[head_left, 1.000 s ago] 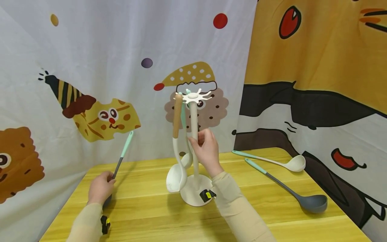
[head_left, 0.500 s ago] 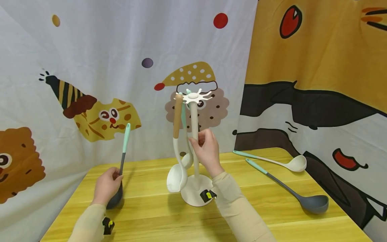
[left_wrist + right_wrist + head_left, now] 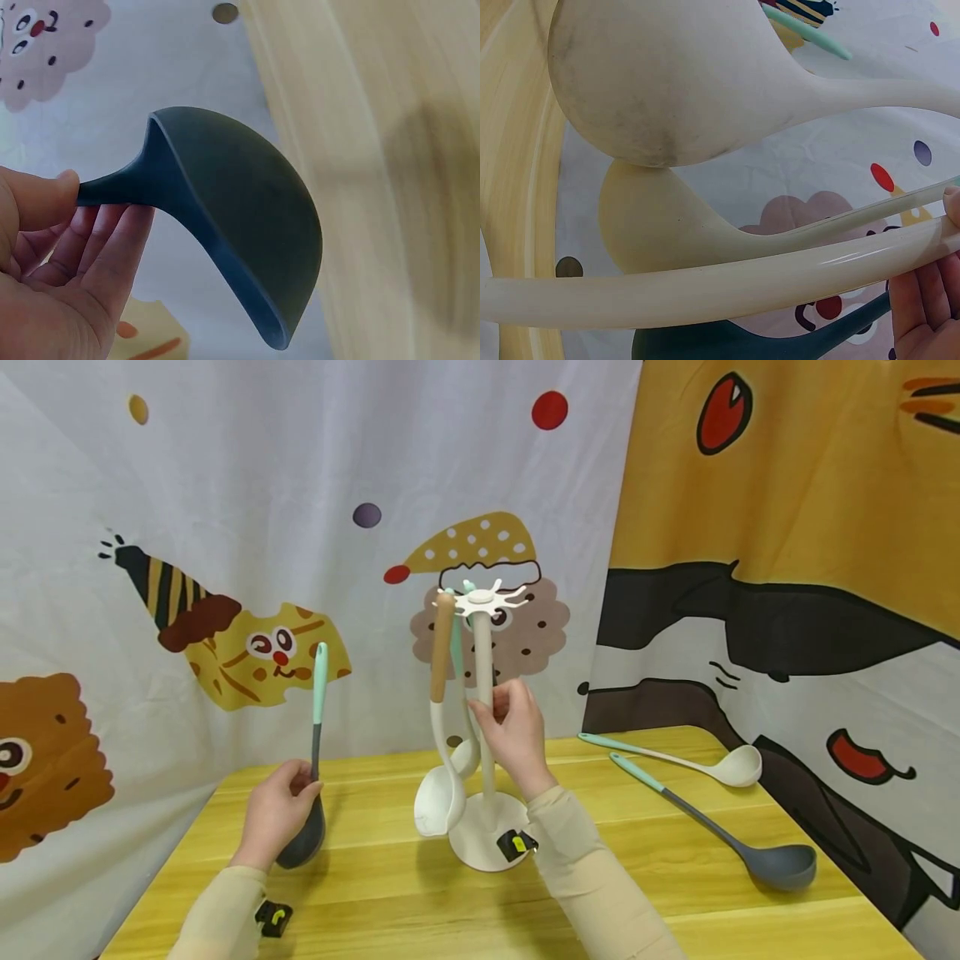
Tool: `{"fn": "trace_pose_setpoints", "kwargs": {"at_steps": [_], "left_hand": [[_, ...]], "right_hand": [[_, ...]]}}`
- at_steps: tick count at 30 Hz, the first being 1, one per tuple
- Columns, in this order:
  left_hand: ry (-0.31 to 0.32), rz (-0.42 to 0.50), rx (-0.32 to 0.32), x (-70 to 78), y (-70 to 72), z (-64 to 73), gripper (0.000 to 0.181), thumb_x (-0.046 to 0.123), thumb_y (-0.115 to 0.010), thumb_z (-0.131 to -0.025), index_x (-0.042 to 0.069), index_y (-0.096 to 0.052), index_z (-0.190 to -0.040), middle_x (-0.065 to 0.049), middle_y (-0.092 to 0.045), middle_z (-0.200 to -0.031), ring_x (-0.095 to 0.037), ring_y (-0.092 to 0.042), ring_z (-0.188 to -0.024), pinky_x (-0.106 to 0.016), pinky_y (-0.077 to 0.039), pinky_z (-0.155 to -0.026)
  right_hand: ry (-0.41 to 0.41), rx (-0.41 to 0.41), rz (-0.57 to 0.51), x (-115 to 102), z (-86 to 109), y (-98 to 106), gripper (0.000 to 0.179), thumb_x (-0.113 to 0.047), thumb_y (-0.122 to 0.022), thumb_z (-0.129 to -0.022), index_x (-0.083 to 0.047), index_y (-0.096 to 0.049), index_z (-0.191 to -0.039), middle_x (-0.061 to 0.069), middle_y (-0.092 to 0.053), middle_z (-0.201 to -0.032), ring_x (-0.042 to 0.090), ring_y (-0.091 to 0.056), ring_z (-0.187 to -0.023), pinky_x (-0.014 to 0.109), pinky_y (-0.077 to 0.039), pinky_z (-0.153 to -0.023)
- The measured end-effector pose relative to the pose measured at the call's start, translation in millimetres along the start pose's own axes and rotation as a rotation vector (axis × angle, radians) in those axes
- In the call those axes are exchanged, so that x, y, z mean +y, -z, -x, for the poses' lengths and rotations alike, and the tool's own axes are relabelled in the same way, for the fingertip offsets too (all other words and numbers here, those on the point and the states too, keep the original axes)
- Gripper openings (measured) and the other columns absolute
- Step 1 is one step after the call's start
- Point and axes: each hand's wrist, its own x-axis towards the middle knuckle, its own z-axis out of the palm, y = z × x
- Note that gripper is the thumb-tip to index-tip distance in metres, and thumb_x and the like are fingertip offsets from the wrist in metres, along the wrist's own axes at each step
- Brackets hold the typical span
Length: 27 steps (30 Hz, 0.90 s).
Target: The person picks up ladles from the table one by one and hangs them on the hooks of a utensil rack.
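Observation:
My left hand [image 3: 276,814] pinches a dark grey ladle [image 3: 240,195] by its neck, between thumb and fingers. The ladle stands upright in the head view, mint handle up, its bowl low over the table. My right hand [image 3: 516,739] holds the pole of a white utensil stand [image 3: 482,652] at mid-height. From the stand's hooked top hang a white ladle with a wooden handle [image 3: 441,652] and, behind it, a pale ladle with a mint handle [image 3: 652,217]. Beyond the pole, the right wrist view shows part of another dark utensil [image 3: 705,343], mostly hidden.
On the right of the wooden table [image 3: 390,910] lie a white ladle [image 3: 735,767] and a dark grey ladle [image 3: 783,867], both with mint handles. A printed cloth [image 3: 285,460] hangs close behind the table and along its right side.
My left hand has lifted the dark grey ladle a little and moved it right toward the stand; its tilted handle has become upright. My right hand keeps its hold on the pole.

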Motion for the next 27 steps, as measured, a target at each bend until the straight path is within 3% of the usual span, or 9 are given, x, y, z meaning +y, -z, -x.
{"fn": "trace_pose_setpoints", "kwargs": {"at_steps": [14, 27], "left_hand": [[-0.047, 0.054, 0.003, 36.6, 9.3, 0.9, 0.013, 0.004, -0.071, -0.09, 0.002, -0.064, -0.101, -0.011, -0.067, -0.091, -0.031, -0.065, -0.087, -0.052, -0.055, -0.078], [-0.188, 0.123, 0.037, 68.4, 12.2, 5.5, 0.016, -0.001, -0.075, -0.085, 0.004, -0.065, -0.097, -0.006, -0.066, -0.086, -0.024, -0.066, -0.082, -0.043, -0.059, -0.068]], "right_hand": [[-0.023, -0.004, 0.001, 1, 0.3, 0, 0.023, -0.013, -0.074, -0.09, -0.003, -0.053, -0.094, 0.009, -0.056, -0.085, 0.023, -0.057, -0.072, 0.033, -0.051, -0.065], [-0.006, 0.003, 0.005, 1, -0.2, 0, 0.023, -0.013, -0.074, -0.09, -0.004, -0.053, -0.093, 0.009, -0.055, -0.084, 0.023, -0.057, -0.071, 0.033, -0.051, -0.064]]}}
